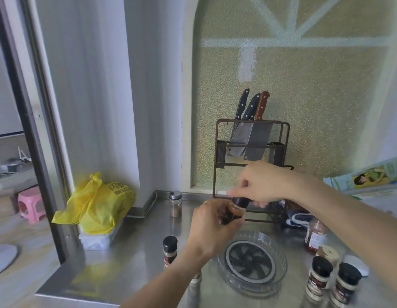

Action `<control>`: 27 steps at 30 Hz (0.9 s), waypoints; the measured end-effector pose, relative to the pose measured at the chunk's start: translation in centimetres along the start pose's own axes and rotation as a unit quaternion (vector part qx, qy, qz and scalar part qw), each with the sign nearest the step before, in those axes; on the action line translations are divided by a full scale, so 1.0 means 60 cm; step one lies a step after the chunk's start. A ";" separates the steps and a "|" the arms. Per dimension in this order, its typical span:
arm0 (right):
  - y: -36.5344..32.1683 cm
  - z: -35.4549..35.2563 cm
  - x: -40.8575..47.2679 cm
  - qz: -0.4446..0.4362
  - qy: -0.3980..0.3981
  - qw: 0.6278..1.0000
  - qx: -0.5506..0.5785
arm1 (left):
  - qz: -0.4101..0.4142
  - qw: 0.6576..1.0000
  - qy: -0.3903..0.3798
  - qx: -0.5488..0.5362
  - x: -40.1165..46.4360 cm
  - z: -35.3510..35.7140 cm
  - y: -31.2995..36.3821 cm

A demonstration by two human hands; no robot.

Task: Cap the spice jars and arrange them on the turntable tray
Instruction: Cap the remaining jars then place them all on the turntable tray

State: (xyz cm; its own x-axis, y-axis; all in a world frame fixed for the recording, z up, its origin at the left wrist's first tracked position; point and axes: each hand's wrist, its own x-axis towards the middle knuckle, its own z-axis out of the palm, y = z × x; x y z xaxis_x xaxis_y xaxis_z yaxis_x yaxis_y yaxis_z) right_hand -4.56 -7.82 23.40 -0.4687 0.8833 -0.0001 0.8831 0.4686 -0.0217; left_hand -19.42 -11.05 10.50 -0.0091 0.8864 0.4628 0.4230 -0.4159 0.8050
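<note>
My left hand (212, 230) grips a spice jar (235, 212) of brown powder, lifted above the steel counter. My right hand (263, 185) pinches the black cap (241, 201) sitting on that jar's neck. Just below stands the clear round turntable tray (282, 266) with a dark fan-patterned centre and nothing on it. A black-capped jar (170, 250) stands left of my left forearm, and another jar (196, 278) shows partly behind that arm. Two black-capped jars (319, 277) (346, 285) stand at the front right. A red-filled jar (315, 236) stands behind them.
A knife rack (253, 150) with three knives stands against the back window. A silver-capped shaker (175, 203) sits at the back of the counter. A yellow plastic bag (97, 205) lies on a white tray at left. The counter's edge drops away at the front left.
</note>
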 end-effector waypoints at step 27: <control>0.004 0.005 0.013 0.008 -0.018 0.999 0.043 | -0.002 1.000 -0.020 0.013 0.010 -0.007 -0.017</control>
State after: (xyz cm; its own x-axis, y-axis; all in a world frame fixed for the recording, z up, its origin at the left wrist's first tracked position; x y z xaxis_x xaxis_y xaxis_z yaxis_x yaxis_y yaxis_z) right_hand -4.70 -7.00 23.08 -0.4564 0.8890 -0.0377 0.8863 0.4505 -0.1077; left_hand -20.24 -10.18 10.07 0.0254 0.8956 0.4442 0.4461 -0.4078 0.7967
